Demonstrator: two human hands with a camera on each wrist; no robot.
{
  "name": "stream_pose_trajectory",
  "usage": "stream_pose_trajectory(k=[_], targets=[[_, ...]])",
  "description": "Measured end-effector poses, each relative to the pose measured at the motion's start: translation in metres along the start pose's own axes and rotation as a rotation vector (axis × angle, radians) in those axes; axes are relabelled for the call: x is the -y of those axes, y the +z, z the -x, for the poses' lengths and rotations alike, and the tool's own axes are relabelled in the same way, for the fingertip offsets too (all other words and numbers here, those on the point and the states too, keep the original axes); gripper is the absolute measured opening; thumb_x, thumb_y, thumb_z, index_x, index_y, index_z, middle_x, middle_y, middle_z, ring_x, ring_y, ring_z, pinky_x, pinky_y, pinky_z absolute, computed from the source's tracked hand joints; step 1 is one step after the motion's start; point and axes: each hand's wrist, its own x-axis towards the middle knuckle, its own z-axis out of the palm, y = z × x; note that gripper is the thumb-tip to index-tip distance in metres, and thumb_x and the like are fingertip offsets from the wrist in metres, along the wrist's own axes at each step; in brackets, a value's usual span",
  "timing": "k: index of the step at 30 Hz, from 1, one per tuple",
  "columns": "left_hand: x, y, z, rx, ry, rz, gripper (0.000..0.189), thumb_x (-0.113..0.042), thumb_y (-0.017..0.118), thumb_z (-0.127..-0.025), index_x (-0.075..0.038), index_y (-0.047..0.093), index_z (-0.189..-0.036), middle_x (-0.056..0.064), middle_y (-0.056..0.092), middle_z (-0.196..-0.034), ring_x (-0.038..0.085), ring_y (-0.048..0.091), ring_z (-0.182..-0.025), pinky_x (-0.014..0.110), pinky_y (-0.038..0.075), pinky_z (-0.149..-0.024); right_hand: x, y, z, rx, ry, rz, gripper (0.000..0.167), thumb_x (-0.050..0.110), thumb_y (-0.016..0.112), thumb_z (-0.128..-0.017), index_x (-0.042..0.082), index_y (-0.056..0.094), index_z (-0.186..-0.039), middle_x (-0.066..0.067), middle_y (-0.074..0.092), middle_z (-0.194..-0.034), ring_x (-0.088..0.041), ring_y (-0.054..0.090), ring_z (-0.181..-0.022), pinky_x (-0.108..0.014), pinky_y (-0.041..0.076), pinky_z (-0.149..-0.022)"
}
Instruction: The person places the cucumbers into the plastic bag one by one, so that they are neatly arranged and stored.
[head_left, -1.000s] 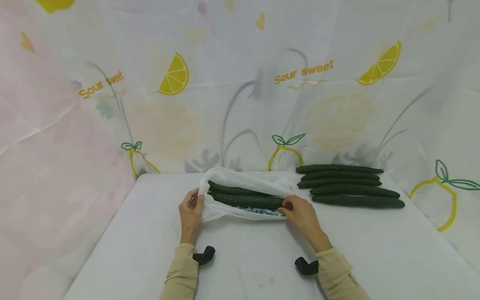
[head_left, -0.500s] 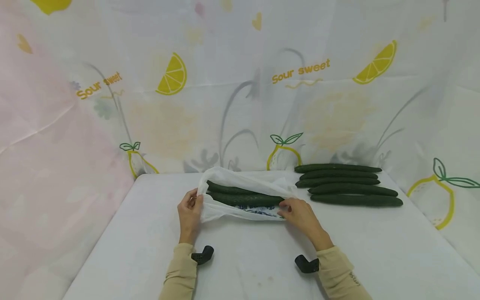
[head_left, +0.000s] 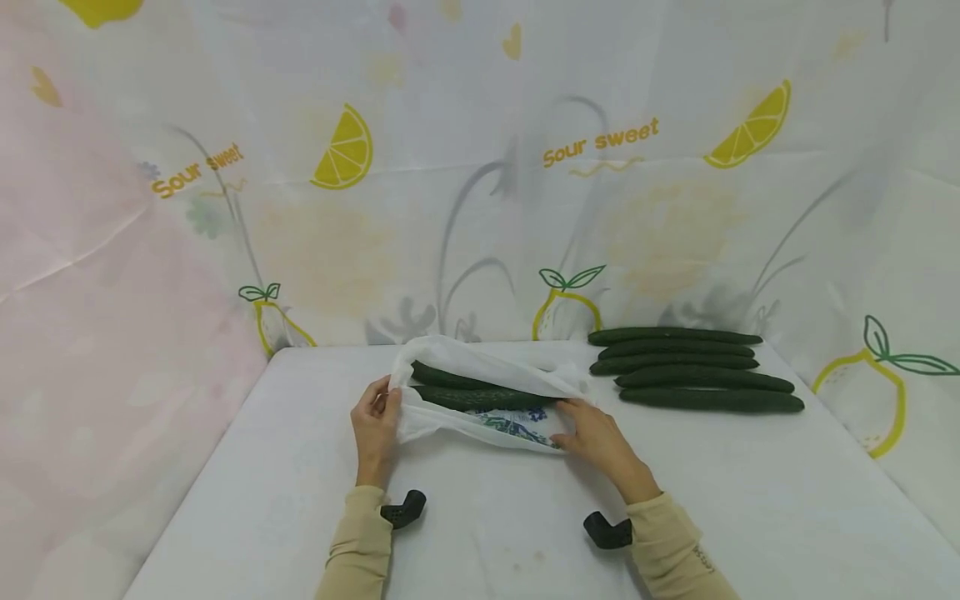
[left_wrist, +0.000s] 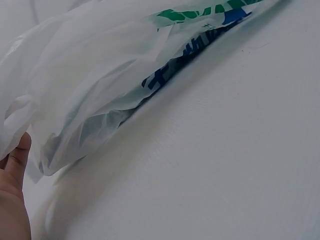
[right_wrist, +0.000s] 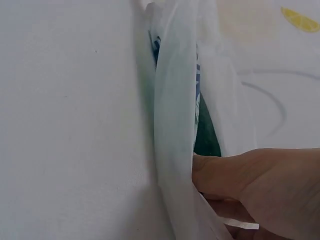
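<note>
A white plastic bag point(head_left: 491, 435) with blue and green print lies on the table, its opening spread upward. Two dark green cucumbers show inside: a rear cucumber point(head_left: 442, 377) and a front cucumber point(head_left: 480, 398). My left hand point(head_left: 377, 429) pinches the bag's left end; the left wrist view shows the thumb point(left_wrist: 19, 155) against the plastic. At the bag's right end is my right hand point(head_left: 596, 437), its thumb spread from the fingers, by the front cucumber's end. In the right wrist view the fingers reach inside the bag and are partly hidden.
Several cucumbers point(head_left: 708, 401) lie side by side at the back right of the white table point(head_left: 487, 517). A lemon-print curtain point(head_left: 450, 208) hangs behind and at the sides. Black wrist cameras point(head_left: 405, 510) are strapped to both sleeves.
My right thumb has moved toward me, away from the fingers, and the front cucumber's end is no longer pinched. The bag's near side is drawn outward, showing more print. My left hand keeps its grip.
</note>
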Motion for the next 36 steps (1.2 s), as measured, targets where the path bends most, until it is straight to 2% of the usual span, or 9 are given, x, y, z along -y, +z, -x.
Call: stream_pose_trajectory(k=[10,13,16,19,22,25,27,31,36], targets=[[0.001,-0.004,0.000,0.009,-0.038,-0.024,0.025,-0.004,0.058,-0.090,0.004,0.063,-0.114,0.000,0.058,-0.090,0.001,0.059,-0.073,0.013,0.046,-0.066,0.003,-0.012,0.003,0.120,-0.003,-0.038,0.054,0.028,0.060,-0.091,0.003,0.046,-0.137,-0.019,0.049,-0.138,-0.039,0.052,-0.120,-0.056,0.042,-0.094],[0.001,-0.004,-0.001,0.011,-0.038,-0.019,0.025,-0.003,0.057,-0.091,0.005,0.063,-0.114,-0.002,0.058,-0.089,0.001,0.059,-0.073,0.013,0.046,-0.067,0.004,-0.015,0.003,0.079,0.000,-0.044,0.055,0.029,0.060,-0.091,0.006,0.045,-0.139,-0.017,0.049,-0.138,-0.031,0.061,-0.106,-0.049,0.048,-0.083],[0.001,-0.003,-0.001,0.012,-0.034,-0.012,0.025,-0.003,0.057,-0.090,0.005,0.062,-0.113,-0.002,0.058,-0.089,0.001,0.059,-0.072,0.013,0.045,-0.065,0.005,-0.019,0.002,-0.011,-0.002,-0.066,0.058,0.029,0.062,-0.090,0.009,0.043,-0.141,-0.014,0.051,-0.137,-0.023,0.064,-0.091,-0.039,0.049,-0.067],[0.002,-0.003,-0.002,0.010,-0.034,0.001,0.025,-0.001,0.057,-0.090,0.006,0.062,-0.113,-0.001,0.058,-0.088,0.001,0.058,-0.071,0.013,0.045,-0.064,0.005,-0.020,-0.002,-0.087,-0.035,-0.064,0.062,0.028,0.062,-0.090,0.008,0.038,-0.144,-0.015,0.049,-0.139,-0.024,0.064,-0.092,-0.037,0.048,-0.065],[0.003,-0.002,-0.001,0.015,-0.035,0.003,0.025,0.000,0.057,-0.090,0.006,0.062,-0.114,-0.003,0.057,-0.088,0.001,0.058,-0.072,0.013,0.046,-0.064,0.003,-0.019,-0.008,-0.150,-0.072,-0.053,0.062,0.025,0.062,-0.091,0.005,0.037,-0.144,-0.019,0.044,-0.142,-0.031,0.062,-0.106,-0.046,0.050,-0.079],[0.003,-0.001,-0.001,0.020,-0.028,-0.001,0.025,0.000,0.056,-0.090,0.007,0.061,-0.114,-0.005,0.057,-0.089,0.000,0.059,-0.073,0.013,0.046,-0.066,-0.001,-0.018,-0.016,-0.199,-0.086,-0.060,0.060,0.020,0.061,-0.091,0.002,0.037,-0.143,-0.022,0.040,-0.145,-0.039,0.050,-0.123,-0.059,0.041,-0.093],[0.003,0.000,-0.001,0.017,-0.020,0.002,0.025,0.001,0.057,-0.090,0.008,0.061,-0.113,-0.005,0.057,-0.088,0.000,0.058,-0.072,0.012,0.046,-0.065,-0.003,-0.017,-0.021,-0.213,-0.085,-0.063,0.058,0.019,0.060,-0.092,0.002,0.038,-0.143,-0.023,0.037,-0.146,-0.043,0.042,-0.130,-0.065,0.034,-0.098],[0.002,0.000,0.000,0.012,-0.001,0.006,0.025,0.000,0.058,-0.089,0.009,0.062,-0.112,-0.001,0.057,-0.087,0.001,0.056,-0.068,0.012,0.044,-0.062,-0.005,-0.018,-0.029,-0.200,-0.095,-0.063,0.054,0.019,0.059,-0.092,0.003,0.042,-0.140,-0.024,0.035,-0.147,-0.044,0.041,-0.129,-0.066,0.033,-0.098],[0.000,0.000,0.000,0.012,0.030,-0.016,0.025,-0.001,0.057,-0.090,0.010,0.060,-0.112,0.002,0.059,-0.089,0.001,0.055,-0.069,0.012,0.043,-0.063,-0.008,-0.025,-0.032,-0.181,-0.181,-0.153,0.048,0.017,0.058,-0.093,0.005,0.047,-0.137,-0.019,0.037,-0.147,-0.041,0.040,-0.132,-0.060,0.035,-0.100]])
